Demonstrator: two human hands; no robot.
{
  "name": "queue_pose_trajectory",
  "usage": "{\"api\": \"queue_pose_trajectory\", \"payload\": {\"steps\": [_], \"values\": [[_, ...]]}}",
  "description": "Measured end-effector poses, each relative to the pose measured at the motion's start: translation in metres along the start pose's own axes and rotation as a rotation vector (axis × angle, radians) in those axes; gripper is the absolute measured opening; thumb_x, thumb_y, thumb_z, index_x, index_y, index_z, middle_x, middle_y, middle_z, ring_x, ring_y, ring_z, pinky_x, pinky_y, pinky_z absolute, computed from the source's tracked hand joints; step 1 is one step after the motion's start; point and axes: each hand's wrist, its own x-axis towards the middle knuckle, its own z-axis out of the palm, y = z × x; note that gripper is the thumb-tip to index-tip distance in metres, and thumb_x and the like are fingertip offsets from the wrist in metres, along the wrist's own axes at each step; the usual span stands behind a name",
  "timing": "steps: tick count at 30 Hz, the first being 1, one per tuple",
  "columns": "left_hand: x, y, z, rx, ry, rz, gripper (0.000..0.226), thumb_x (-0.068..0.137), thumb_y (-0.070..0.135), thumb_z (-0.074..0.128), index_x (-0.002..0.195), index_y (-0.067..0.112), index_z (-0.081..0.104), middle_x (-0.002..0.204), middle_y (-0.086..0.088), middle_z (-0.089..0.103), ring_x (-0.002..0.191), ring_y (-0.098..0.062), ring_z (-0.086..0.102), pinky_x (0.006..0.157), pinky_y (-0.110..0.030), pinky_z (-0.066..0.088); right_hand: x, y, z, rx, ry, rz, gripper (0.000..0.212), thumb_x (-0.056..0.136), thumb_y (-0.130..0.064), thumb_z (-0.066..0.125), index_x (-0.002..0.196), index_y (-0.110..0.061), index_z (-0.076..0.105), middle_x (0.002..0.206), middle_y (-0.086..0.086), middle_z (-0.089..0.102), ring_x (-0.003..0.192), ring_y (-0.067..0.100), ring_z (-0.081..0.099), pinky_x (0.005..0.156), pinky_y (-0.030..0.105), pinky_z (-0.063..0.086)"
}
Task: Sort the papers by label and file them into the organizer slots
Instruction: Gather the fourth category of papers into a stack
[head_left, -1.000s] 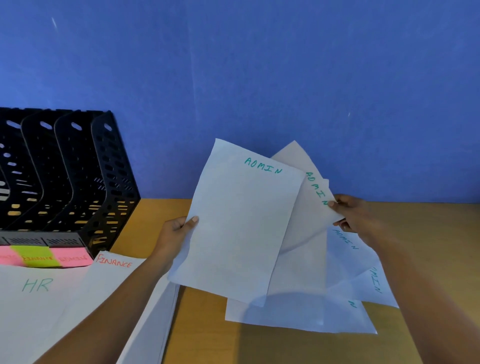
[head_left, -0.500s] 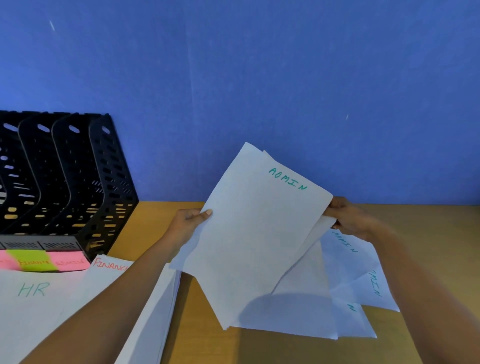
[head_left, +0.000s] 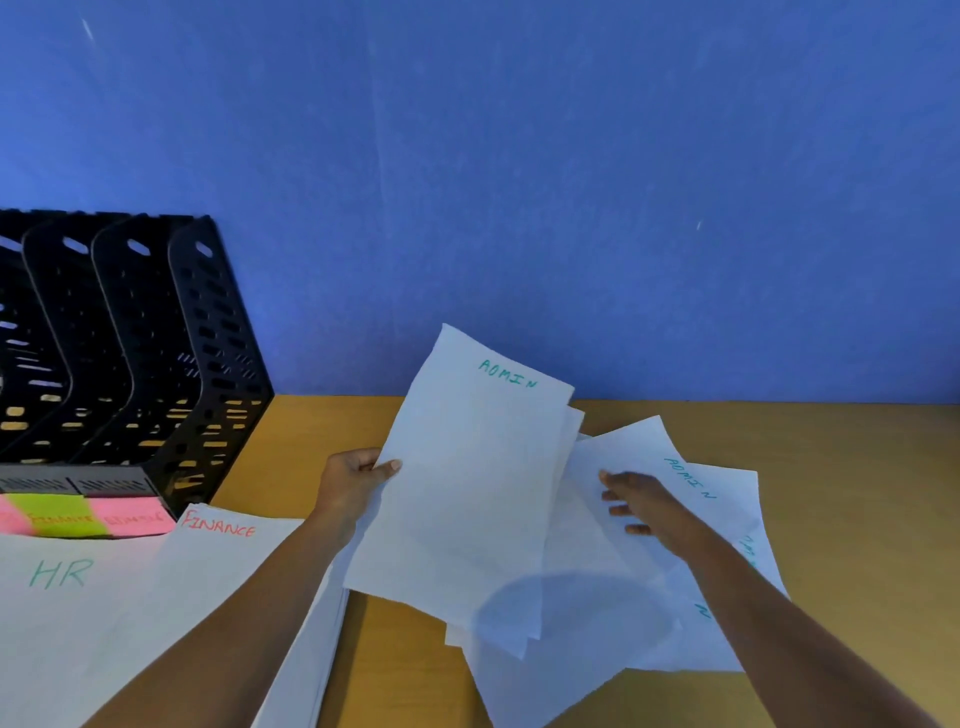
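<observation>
My left hand (head_left: 353, 480) grips a small bundle of white sheets labelled ADMIN (head_left: 467, 478) by its left edge, tilted up above the table. My right hand (head_left: 644, 506) lies with fingers spread on a loose ADMIN sheet (head_left: 670, 457) that sits on top of several more scattered ADMIN papers (head_left: 597, 654) on the wooden table. A black multi-slot file organizer (head_left: 156, 353) stands at the far left against the blue wall, with pink and green sticky labels (head_left: 78, 514) along its front base.
A FINANCE pile (head_left: 218, 582) and an HR pile (head_left: 57, 597) lie at the lower left, under my left forearm. Bare wooden table (head_left: 857, 493) stretches right of the papers. The blue wall (head_left: 571, 208) closes the back.
My right hand let go of the held bundle's right corner and dropped onto a loose ADMIN sheet on the table. The bundle stays in my left hand, now a little lower.
</observation>
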Motion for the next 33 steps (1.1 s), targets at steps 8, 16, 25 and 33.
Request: {"api": "queue_pose_trajectory", "payload": {"steps": [8, 16, 25, 33], "values": [[0.002, -0.016, -0.026, -0.029, 0.254, -0.123, 0.038, 0.085, -0.005, 0.059, 0.123, -0.006, 0.055, 0.125, -0.024, 0.059, 0.108, -0.036, 0.057, 0.092, -0.036, 0.043, -0.008, 0.032, 0.029, -0.733, 0.114, -0.134, 0.069, 0.067, -0.05, 0.075, 0.119, -0.014, 0.047, 0.123, 0.005, 0.053, 0.116, 0.023, 0.052, 0.091, 0.033, 0.046], [-0.004, -0.02, -0.052, -0.05, 0.366, -0.234, 0.046, 0.087, 0.002, 0.06, 0.132, 0.001, 0.049, 0.131, -0.02, 0.055, 0.118, -0.04, 0.052, 0.099, -0.045, 0.041, -0.007, 0.033, 0.033, -0.658, 0.085, -0.109, 0.04, 0.075, -0.036, 0.074, 0.1, -0.012, 0.053, 0.112, 0.008, 0.059, 0.11, 0.026, 0.055, 0.084, 0.031, 0.044], [-0.006, -0.028, -0.065, -0.12, 0.336, -0.306, 0.036, 0.087, 0.0, 0.059, 0.122, -0.006, 0.056, 0.128, -0.021, 0.058, 0.117, -0.04, 0.054, 0.103, -0.048, 0.041, 0.004, 0.041, 0.015, -0.286, 0.14, -0.041, 0.015, 0.084, -0.022, 0.066, 0.074, -0.013, 0.06, 0.084, 0.008, 0.06, 0.086, 0.028, 0.055, 0.071, 0.027, 0.039], [-0.001, -0.032, -0.058, -0.08, 0.326, -0.309, 0.033, 0.086, 0.002, 0.061, 0.118, -0.007, 0.058, 0.125, -0.019, 0.06, 0.115, -0.04, 0.055, 0.102, -0.047, 0.041, 0.001, 0.011, -0.013, -0.114, 0.394, -0.156, 0.007, 0.08, -0.013, 0.067, 0.086, -0.009, 0.07, 0.104, 0.017, 0.069, 0.091, 0.028, 0.06, 0.082, 0.031, 0.044]]}}
